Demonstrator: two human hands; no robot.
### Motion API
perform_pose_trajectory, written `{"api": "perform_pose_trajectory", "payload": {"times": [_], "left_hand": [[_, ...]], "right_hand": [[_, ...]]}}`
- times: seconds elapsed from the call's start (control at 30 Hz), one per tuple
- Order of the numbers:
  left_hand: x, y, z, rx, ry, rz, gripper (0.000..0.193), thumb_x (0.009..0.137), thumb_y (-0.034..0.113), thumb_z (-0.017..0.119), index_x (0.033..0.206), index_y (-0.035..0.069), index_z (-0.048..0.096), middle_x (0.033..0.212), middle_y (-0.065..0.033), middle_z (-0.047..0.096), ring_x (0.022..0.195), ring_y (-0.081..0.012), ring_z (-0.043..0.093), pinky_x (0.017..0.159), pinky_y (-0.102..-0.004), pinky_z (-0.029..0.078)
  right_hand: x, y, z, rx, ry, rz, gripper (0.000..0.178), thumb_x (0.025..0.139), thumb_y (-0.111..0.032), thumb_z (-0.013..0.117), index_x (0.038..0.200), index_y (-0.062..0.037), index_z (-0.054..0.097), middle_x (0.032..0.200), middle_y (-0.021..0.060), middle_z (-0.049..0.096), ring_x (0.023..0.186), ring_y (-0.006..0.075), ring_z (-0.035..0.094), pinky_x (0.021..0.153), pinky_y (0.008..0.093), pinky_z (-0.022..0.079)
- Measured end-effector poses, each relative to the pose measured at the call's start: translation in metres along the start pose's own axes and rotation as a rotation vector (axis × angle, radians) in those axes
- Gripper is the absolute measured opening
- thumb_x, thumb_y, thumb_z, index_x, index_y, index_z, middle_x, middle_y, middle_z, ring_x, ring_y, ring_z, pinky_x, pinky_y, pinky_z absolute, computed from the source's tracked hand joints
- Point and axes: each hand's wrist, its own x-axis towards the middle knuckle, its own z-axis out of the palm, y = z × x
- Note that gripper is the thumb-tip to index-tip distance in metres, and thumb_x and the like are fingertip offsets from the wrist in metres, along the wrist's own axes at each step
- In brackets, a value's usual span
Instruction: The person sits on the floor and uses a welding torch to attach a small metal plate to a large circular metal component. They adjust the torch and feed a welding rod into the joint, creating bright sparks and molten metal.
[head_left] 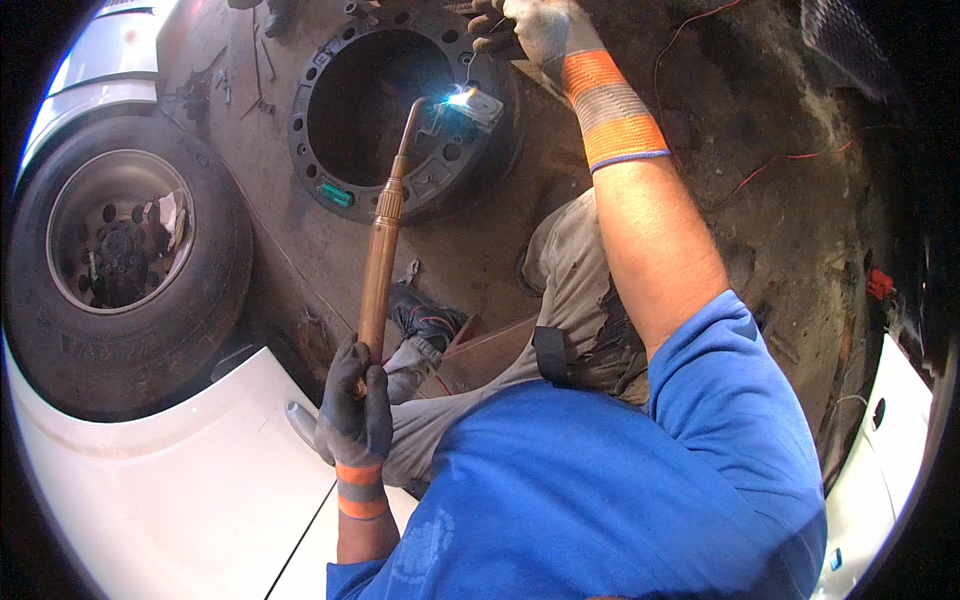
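The left grip (pixel 354 408) is clenched around a torch (pixel 381 245); a bright glow (pixel 461 97) burns between its tip and the small metal block (pixel 484 106) on the round drum's (pixel 432 178) right edge; the right grip (pixel 530 30) pinches a thin rod (pixel 469 66) near the glow

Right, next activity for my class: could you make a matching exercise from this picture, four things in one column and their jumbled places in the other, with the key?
Things
1. torch
2. tyre
3. green piece
4. red object

Places
A. resting on the dark metal ring
B. toward the far right of the picture
C. gripped in the gloved left hand
D. around a wheel, at the picture's left

Right pairs: 1-C, 2-D, 3-A, 4-B
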Motion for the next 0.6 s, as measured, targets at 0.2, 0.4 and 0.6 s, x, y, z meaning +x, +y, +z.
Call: {"api": "perform_pose_trajectory", "payload": {"times": [0.2, 0.4, 0.6], "left_hand": [[0.003, 0.002, -0.005, 0.074, -0.023, -0.030, 0.027, 0.089, 0.000, 0.055, 0.116, -0.003, 0.056, 0.125, -0.0201, 0.056, 0.118, -0.0271, 0.053, 0.097, -0.0355, 0.044], [0.007, 0.009, -0.032, -0.021, 0.080, -0.042, 0.027, 0.086, -0.006, 0.057, 0.112, -0.002, 0.057, 0.124, -0.0237, 0.055, 0.117, -0.0306, 0.055, 0.098, -0.0382, 0.044], [0.016, 0.030, -0.054, -0.085, 0.159, -0.065, 0.026, 0.089, -0.002, 0.052, 0.115, -0.002, 0.055, 0.124, -0.0254, 0.055, 0.105, -0.0274, 0.061, 0.084, -0.0345, 0.053]], "right_hand": [[-0.001, 0.001, -0.001, -0.010, 0.008, 0.014, 0.044, 0.080, -0.044, 0.054, 0.099, -0.0063, 0.065, 0.097, 0.0153, 0.066, 0.090, 0.0327, 0.064, 0.085, 0.0389, 0.049], [-0.001, 0.002, -0.006, -0.022, 0.028, 0.035, 0.046, 0.081, -0.046, 0.052, 0.101, -0.0058, 0.065, 0.098, 0.0156, 0.066, 0.090, 0.0327, 0.064, 0.086, 0.0388, 0.048], [0.000, 0.004, -0.011, -0.047, 0.048, 0.057, 0.049, 0.083, -0.048, 0.051, 0.102, -0.0054, 0.065, 0.099, 0.0158, 0.066, 0.090, 0.0328, 0.064, 0.086, 0.0387, 0.048]]}}
